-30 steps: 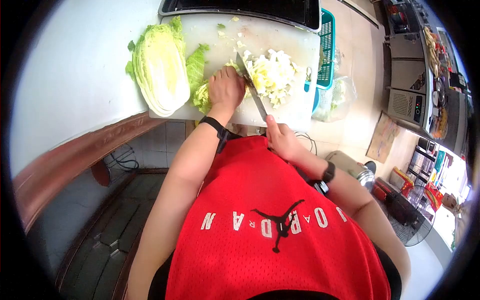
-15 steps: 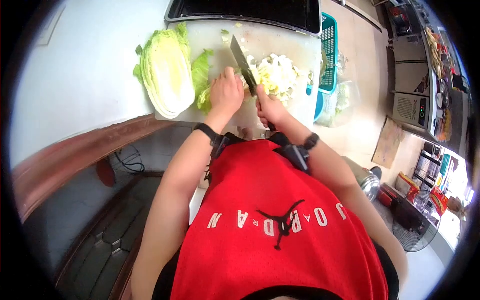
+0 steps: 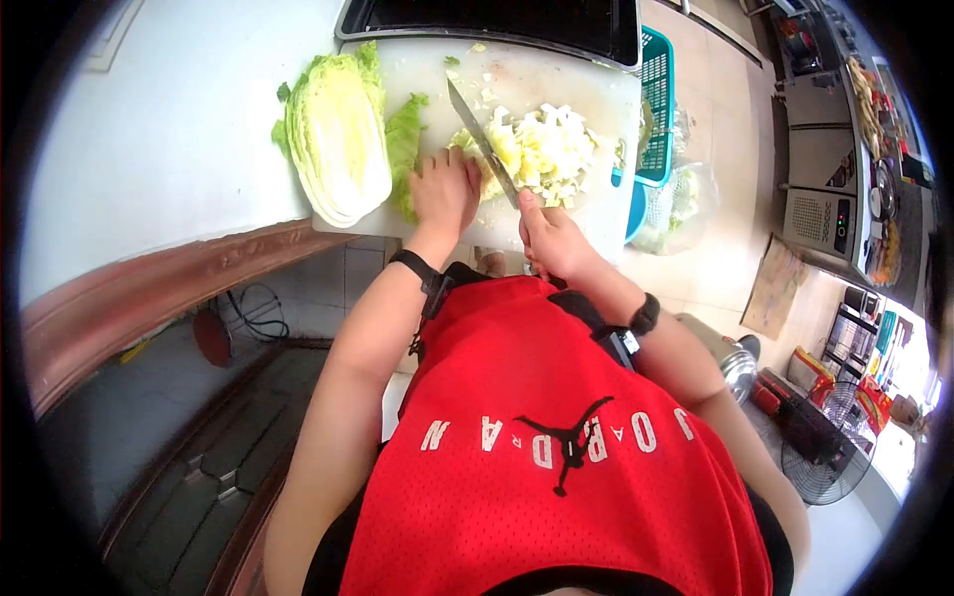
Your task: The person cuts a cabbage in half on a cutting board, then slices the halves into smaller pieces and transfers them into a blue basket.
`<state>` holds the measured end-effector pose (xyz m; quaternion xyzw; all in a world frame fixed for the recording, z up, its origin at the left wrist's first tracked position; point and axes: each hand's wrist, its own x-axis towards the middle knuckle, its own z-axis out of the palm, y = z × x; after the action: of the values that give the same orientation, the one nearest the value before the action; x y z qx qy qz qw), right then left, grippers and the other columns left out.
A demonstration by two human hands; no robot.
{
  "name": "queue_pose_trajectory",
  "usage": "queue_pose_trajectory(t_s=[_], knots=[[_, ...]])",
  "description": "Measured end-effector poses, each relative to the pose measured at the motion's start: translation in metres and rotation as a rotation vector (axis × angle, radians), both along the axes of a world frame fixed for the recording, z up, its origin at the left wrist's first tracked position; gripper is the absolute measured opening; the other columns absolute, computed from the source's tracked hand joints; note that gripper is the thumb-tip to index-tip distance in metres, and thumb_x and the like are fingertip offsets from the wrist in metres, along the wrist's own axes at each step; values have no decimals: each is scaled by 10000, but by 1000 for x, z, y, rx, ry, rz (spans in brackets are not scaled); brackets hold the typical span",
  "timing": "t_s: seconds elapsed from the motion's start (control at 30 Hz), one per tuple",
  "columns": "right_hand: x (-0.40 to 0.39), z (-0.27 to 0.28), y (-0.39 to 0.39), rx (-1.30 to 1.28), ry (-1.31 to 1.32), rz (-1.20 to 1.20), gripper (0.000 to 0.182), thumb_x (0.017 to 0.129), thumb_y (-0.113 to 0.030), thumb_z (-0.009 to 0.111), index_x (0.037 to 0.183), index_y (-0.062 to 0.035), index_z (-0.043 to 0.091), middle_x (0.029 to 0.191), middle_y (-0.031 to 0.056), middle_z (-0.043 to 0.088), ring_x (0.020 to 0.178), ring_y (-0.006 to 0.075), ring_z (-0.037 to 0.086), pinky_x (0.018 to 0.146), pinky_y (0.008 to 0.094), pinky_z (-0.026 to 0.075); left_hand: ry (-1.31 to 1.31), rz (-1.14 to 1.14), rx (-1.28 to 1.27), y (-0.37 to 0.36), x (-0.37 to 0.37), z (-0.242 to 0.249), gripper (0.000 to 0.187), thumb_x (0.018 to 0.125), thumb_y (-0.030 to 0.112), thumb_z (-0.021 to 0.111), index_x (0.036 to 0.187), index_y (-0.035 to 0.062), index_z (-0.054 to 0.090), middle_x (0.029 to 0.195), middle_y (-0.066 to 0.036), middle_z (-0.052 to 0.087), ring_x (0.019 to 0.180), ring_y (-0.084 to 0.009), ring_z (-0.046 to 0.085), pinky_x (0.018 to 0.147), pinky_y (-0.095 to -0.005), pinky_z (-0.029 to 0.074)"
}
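Note:
My right hand (image 3: 553, 236) is closed round the handle of a knife (image 3: 481, 137), whose blade points up and to the left over the white cutting board (image 3: 407, 68). Left of the blade, my left hand (image 3: 445, 191) presses on cabbage, its fingers bent; the piece under them is mostly hidden. A pile of chopped cabbage (image 3: 552, 149) lies just right of the knife. A green leaf (image 3: 402, 144) rests left of my left hand. Farther left lies a large cut cabbage (image 3: 339, 139) with its pale inner layers facing up.
A black tray (image 3: 497, 18) stands beyond the board. Right of the board are a teal basket (image 3: 656, 109) and a clear plastic bag (image 3: 684, 209) with greens. The white table (image 3: 179, 139) extends left, with a brown wooden edge (image 3: 179, 283).
The knife blade has swung to a flatter slant and its tip has shifted left. My right hand has moved slightly right and down; my left hand has shifted slightly left.

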<state>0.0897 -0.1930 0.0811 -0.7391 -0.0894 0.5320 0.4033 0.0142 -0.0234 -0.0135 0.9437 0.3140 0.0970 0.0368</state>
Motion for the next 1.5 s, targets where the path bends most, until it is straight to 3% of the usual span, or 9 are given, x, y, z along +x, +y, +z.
queue_pose_trajectory(t_s=[0.33, 0.53, 0.67, 0.73, 0.77, 0.9, 0.97, 1.13, 1.5], knots=[[-8, 15, -49, -92, -42, 128, 704, 1078, -588, 299, 672, -47, 496, 550, 57, 473, 421, 176, 462, 435, 323, 405, -75, 14, -75, 0, 0, -3, 198, 945, 272, 558, 967, 90, 632, 933, -105, 660, 899, -310, 643, 782, -482, 473], [-13, -17, -39, -98, -207, 185, 726, 1078, -590, 293, 659, -32, 494, 556, 68, 487, 445, 188, 497, 470, 352, 438, -56, 17, -109, 1, 1, -3, 176, 942, 232, 556, 999, 78, 618, 942, -124, 661, 918, -323, 634, 786, -474, 472], [-5, -44, -15, -105, -89, 140, 743, 1071, -600, 303, 648, -24, 504, 557, 84, 504, 438, 197, 515, 463, 367, 446, -52, -4, -61, 3, 2, -10, 164, 952, 252, 543, 979, 100, 600, 939, -108, 655, 897, -315, 642, 770, -476, 473], [-2, -53, 0, -175, -122, 155, 818, 1064, -581, 326, 791, 112, 666, 762, 338, 651, 866, 461, 679, 892, 476, 504, -73, -9, -57, 2, 2, -11, 161, 957, 250, 535, 982, 100, 590, 938, -107, 654, 896, -317, 640, 773, -481, 472], [-1, -61, 5, -172, -121, 154, 818, 1064, -581, 326, 791, 112, 666, 762, 338, 651, 866, 461, 679, 892, 476, 504, -92, -11, -53, 2, 1, -10, 158, 961, 247, 527, 984, 100, 580, 937, -107, 653, 895, -319, 638, 776, -485, 472], [7, -66, 26, -74, -84, 111, 840, 1046, -637, 320, 714, 70, 629, 622, 199, 615, 509, 314, 622, 571, 439, 531, -78, -8, -52, -1, -2, -9, 165, 962, 258, 526, 979, 103, 580, 934, -108, 649, 899, -324, 633, 777, -493, 469], [14, -68, 40, -59, 2, 21, 717, 1040, -642, 354, 616, -74, 457, 553, 59, 480, 411, 185, 481, 387, 340, 402, -116, -8, -48, 1, -2, -10, 171, 964, 263, 521, 968, 103, 584, 931, -109, 644, 911, -327, 629, 781, -498, 468], [17, -28, 28, -43, 189, -70, 628, 1035, -651, 366, 763, -92, 457, 541, 12, 388, 394, 135, 370, 382, 309, 349, -197, 40, -54, 0, -8, -14, 158, 963, 249, 529, 973, 107, 599, 938, -102, 635, 923, -328, 621, 800, -495, 468], [-11, -7, -1, 32, 26, 68, 677, 1060, -616, 334, 702, -56, 460, 541, 33, 428, 401, 153, 425, 393, 311, 382, -183, 49, -176, -5, -6, 0, 137, 939, 233, 572, 982, 111, 617, 987, -107, 620, 981, -322, 608, 857, -481, 452]])
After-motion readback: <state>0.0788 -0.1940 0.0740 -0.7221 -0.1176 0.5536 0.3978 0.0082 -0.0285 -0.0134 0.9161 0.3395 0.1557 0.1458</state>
